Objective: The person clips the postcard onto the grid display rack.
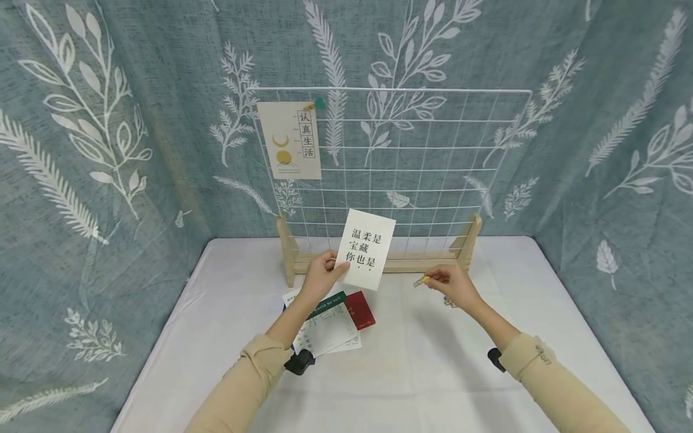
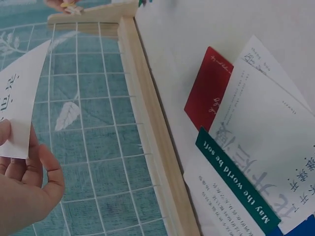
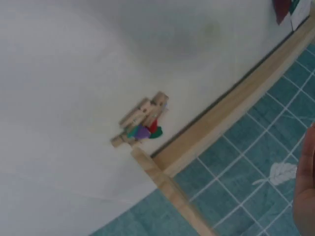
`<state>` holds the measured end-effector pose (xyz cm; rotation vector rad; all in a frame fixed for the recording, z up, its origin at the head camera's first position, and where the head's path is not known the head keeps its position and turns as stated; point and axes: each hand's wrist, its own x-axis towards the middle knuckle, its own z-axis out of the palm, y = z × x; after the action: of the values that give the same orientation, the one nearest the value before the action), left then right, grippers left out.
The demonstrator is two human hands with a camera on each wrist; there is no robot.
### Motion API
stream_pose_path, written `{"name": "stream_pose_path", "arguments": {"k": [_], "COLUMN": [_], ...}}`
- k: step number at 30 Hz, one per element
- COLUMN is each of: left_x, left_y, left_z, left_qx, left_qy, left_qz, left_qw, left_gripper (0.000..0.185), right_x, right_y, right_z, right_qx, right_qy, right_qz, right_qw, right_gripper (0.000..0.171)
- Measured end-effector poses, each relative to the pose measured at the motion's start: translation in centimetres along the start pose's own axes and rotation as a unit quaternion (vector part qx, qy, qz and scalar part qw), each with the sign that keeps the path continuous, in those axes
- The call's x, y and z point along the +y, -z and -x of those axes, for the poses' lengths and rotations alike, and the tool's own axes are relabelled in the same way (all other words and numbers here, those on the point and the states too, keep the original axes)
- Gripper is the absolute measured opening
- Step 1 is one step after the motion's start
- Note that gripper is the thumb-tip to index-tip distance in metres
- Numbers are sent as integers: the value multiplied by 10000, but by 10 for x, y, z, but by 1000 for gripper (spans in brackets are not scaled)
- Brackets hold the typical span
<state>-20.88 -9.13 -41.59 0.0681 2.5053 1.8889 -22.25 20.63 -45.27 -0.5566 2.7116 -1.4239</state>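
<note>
A white card (image 1: 366, 249) with dark writing is held up in front of the wire grid (image 1: 433, 174), low down near its wooden base (image 1: 411, 263). It is pinched at its lower left corner by the left hand (image 1: 320, 275). A small clip (image 1: 420, 281) is pinched in the fingertips of the right hand (image 1: 452, 285), just to the right of the card. The step in hand looks like getting the card ready to be hung on the grid (another card (image 1: 289, 140) is already clipped at the top left). Next, the card would likely need to be laid flat against a wire and the clip squeezed open over its top edge. The card's long side runs up and down, tipped a little to the right, with its writing facing the person. More cards (image 1: 330, 322) are spread on the bench (image 1: 433, 361), and spare clips (image 3: 140, 122) lie by the base.
</note>
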Motion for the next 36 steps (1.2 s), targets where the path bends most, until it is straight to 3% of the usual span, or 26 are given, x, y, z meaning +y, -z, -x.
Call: {"name": "stream_pose_path", "arguments": {"k": [9, 22, 36], "left_x": [13, 29, 43], "left_y": [5, 6, 14], "left_z": [-9, -19, -30], "left_qx": [-61, -53, -111], "left_qy": [-30, 100, 119], "left_qz": [-129, -260, -299], "left_qw": [9999, 9996, 9994], "left_gripper": [22, 21, 25], "right_x": [-16, -32, -49], "right_y": [18, 38, 54], "right_z": [-23, -38, -52], "right_qx": [-32, 9, -2], "right_qy": [323, 534, 473], "right_qz": [506, 791, 1104], "right_qw": [9982, 9954, 9928], "right_gripper": [19, 13, 15]}}
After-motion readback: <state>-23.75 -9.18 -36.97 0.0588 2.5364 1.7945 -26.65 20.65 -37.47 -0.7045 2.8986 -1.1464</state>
